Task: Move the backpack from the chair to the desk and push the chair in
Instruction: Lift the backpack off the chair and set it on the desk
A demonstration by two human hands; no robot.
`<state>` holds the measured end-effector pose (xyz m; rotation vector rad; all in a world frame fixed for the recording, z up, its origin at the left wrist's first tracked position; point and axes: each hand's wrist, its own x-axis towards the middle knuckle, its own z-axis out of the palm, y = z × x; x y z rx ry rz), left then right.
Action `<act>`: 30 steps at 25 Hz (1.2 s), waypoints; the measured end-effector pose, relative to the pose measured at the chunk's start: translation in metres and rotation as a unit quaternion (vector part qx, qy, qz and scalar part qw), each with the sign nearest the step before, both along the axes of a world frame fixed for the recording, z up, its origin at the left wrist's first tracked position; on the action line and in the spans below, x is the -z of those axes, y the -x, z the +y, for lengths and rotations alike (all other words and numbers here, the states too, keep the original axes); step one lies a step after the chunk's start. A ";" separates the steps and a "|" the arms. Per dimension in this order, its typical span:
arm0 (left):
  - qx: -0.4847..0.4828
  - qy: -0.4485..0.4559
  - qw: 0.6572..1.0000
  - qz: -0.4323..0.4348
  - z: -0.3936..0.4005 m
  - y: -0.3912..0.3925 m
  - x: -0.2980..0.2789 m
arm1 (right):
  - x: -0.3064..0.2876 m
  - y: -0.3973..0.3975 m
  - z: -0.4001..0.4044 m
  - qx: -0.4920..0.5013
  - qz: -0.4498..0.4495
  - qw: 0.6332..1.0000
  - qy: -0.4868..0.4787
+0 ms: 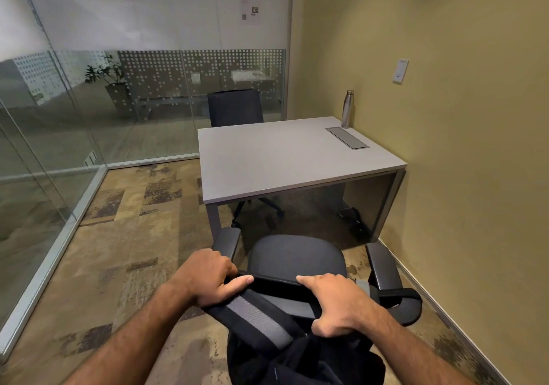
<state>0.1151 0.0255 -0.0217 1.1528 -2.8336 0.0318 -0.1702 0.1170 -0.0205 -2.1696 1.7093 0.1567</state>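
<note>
A black backpack [297, 358] with grey-striped straps hangs low in front of me, held up by its top. My left hand [208, 277] grips a strap at the bag's upper left. My right hand [338, 304] clutches the top edge on the right. Just beyond the bag stands a black office chair [294, 257] with two armrests, its seat bare, pulled back from the desk. The grey desk [282, 158] sits against the yellow wall ahead.
A steel bottle [347, 108] stands at the desk's far right corner beside a metal cable hatch [347, 137]. A second black chair [234, 108] is tucked in at the far side. Glass walls [59, 117] run along the left and back; patterned carpet [124, 236] lies to the left.
</note>
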 end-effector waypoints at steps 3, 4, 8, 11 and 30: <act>-0.008 0.012 1.000 0.018 0.015 -0.002 0.002 | -0.002 0.006 0.005 0.011 -0.103 0.995 -0.007; -0.003 0.023 0.999 0.029 0.021 -0.003 0.004 | -0.004 0.010 0.008 0.044 -0.181 0.982 0.009; 0.044 0.031 0.998 0.026 0.047 0.002 0.010 | -0.001 0.051 0.009 0.351 -0.102 0.924 0.114; 0.096 0.035 0.995 0.019 0.057 0.019 0.008 | 0.004 0.076 0.021 0.441 -0.014 0.895 -0.067; 0.306 -0.099 0.946 0.043 0.094 0.193 -0.011 | -0.002 0.188 0.072 0.567 -0.395 0.722 -0.036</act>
